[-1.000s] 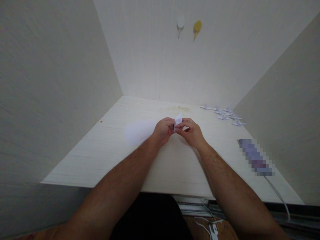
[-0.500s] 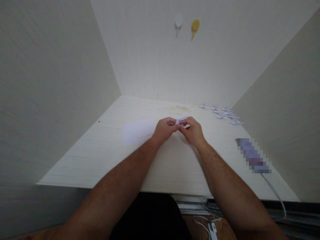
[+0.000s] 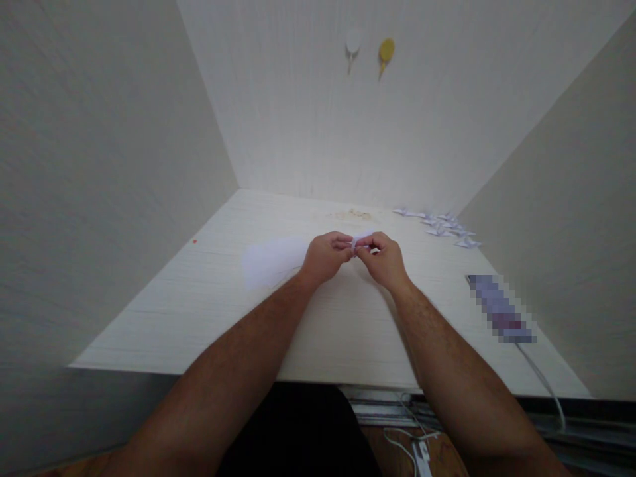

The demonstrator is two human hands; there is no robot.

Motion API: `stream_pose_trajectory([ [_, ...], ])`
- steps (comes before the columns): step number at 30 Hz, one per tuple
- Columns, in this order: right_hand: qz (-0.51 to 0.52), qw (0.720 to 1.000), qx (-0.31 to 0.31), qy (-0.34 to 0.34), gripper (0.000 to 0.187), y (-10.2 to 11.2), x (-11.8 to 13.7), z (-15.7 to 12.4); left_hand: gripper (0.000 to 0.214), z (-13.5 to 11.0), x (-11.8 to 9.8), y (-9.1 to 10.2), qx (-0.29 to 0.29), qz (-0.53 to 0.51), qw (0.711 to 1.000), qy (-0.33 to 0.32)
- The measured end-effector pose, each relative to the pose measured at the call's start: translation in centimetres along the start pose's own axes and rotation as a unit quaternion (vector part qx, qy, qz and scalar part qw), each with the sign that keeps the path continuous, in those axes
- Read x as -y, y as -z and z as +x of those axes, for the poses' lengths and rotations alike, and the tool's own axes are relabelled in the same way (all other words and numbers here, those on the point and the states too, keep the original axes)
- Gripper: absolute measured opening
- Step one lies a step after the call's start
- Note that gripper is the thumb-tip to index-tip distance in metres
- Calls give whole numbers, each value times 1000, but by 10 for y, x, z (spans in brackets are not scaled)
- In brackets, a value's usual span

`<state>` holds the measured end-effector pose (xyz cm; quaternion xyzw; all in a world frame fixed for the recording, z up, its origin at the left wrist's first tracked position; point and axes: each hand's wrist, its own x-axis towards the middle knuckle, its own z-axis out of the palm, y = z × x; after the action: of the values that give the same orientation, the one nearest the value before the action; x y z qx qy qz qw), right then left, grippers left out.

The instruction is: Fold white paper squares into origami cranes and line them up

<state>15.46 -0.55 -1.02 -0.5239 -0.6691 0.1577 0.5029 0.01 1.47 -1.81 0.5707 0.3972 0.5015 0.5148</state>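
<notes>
My left hand (image 3: 325, 256) and my right hand (image 3: 385, 259) meet over the middle of a pale wooden desk (image 3: 209, 311). Both pinch a small folded piece of white paper (image 3: 362, 237) between thumbs and fingertips. Only a sliver of the paper shows above my fingers. A loose white sheet of paper (image 3: 271, 260) lies flat on the desk just left of my left hand.
Several small folded paper pieces (image 3: 444, 226) lie in a row at the desk's back right. A blurred-out flat object (image 3: 501, 308) with a white cable (image 3: 544, 384) rests at the right. Walls close the desk on three sides; two hooks (image 3: 368, 50) hang on the back wall.
The folded paper stood upright between my fingertips a second ago; now it is pressed down flatter and mostly hidden by my fingers. Both hands have stayed in place.
</notes>
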Motion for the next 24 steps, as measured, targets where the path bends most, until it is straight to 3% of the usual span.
stream_pose_trajectory([
  [9,1,1000,4,-10,9,2,1,1,34,-4,-8,0,22,-107,993,43],
  [18,27,997,19,-69,19,3,2,1,36,-3,-6,1,39,-98,994,42],
  [24,-30,999,0,-37,12,2,5,0,32,-3,-5,-1,24,-59,998,27],
])
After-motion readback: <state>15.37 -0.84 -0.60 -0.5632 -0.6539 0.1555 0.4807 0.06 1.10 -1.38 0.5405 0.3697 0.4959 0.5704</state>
